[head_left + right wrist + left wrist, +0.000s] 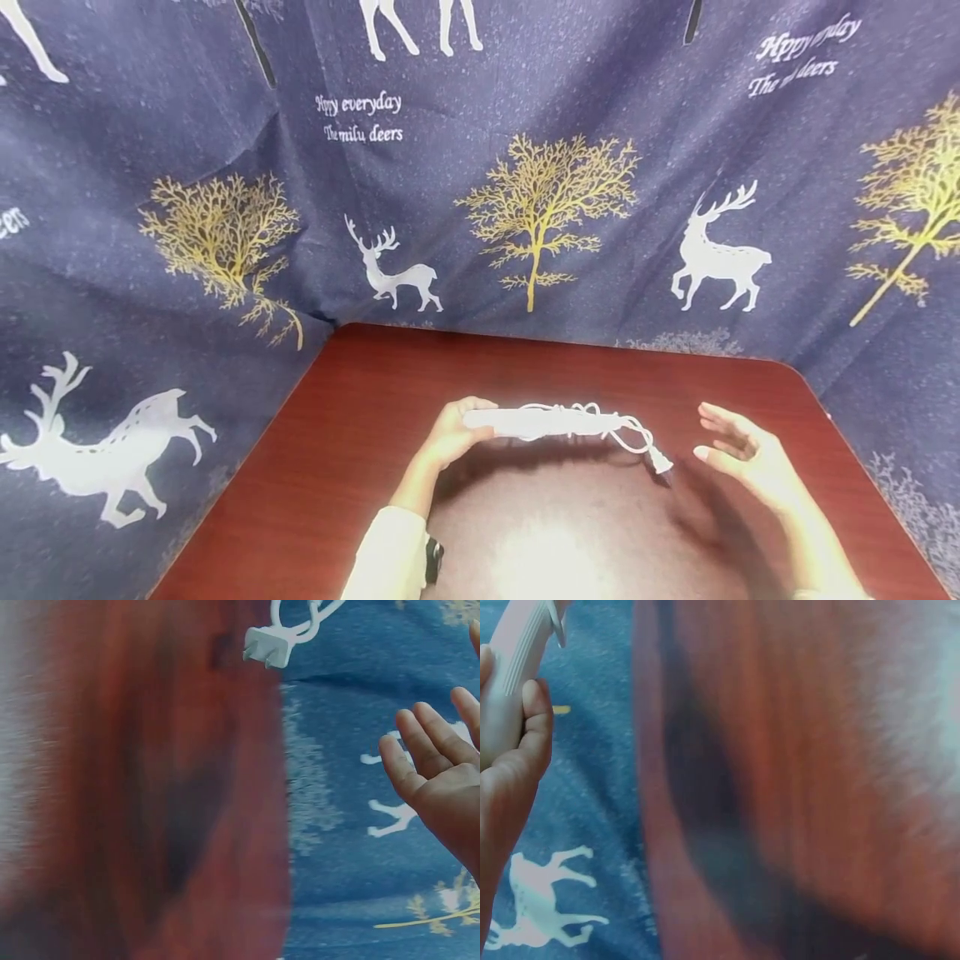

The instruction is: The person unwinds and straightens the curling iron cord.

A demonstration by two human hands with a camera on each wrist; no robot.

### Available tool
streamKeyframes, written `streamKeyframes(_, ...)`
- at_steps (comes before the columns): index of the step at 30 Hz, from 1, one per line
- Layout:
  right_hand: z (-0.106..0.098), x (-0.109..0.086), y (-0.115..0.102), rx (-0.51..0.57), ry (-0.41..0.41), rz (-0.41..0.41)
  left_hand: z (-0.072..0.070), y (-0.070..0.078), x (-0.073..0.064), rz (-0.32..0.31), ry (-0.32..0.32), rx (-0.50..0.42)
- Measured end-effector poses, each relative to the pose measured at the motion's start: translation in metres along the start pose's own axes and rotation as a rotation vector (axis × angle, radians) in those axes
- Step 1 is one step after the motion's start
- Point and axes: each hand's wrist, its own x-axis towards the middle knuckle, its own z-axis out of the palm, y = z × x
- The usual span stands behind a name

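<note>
The left hand (456, 433) has fingers round the white bar (525, 422); right of it, the right hand (761, 467) is wide (nothing inside). The cord (313, 622) seems mostly bunched, the plug (660, 461) loose.

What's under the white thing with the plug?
The reddish-brown table is under the white thing, which the left hand holds. In the head view, the patch it covers can't be seen.

Over a table (360, 417), a corded device (558, 422) stretches from the left hand (456, 429) toward the right hand (756, 465), its plug (660, 461) between them, cloth (420, 175) behind the table
</note>
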Motion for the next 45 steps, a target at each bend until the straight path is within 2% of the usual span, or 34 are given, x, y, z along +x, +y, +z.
streamKeyframes(2,-0.002,0.003,-0.012,0.027,0.003,-0.005,-0.004,0.009,-0.003,0.013,0.007,0.001)
streamKeyframes(7,-0.006,0.005,-0.025,0.071,-0.010,-0.001,-0.014,0.022,-0.003,0.046,0.008,-0.021)
streamKeyframes(16,-0.003,0.003,-0.021,0.012,-0.008,0.010,-0.021,0.024,-0.006,0.070,0.015,-0.022)
streamKeyframes(20,0.011,-0.013,-0.020,-0.020,0.012,0.114,-0.020,0.022,-0.017,0.080,-0.002,-0.029)
streamKeyframes(24,0.026,-0.036,-0.020,0.028,0.006,0.216,-0.020,0.020,-0.030,0.072,-0.009,-0.042)
streamKeyframes(32,0.036,-0.056,-0.019,-0.060,0.006,0.170,-0.015,0.020,-0.044,0.048,-0.018,-0.078)
streamKeyframes(39,0.048,-0.069,-0.027,-0.064,0.020,0.225,-0.007,0.024,-0.059,0.012,0.005,-0.087)
streamKeyframes(45,0.064,-0.071,-0.023,-0.039,0.034,0.272,-0.004,0.024,-0.066,-0.014,0.006,-0.147)
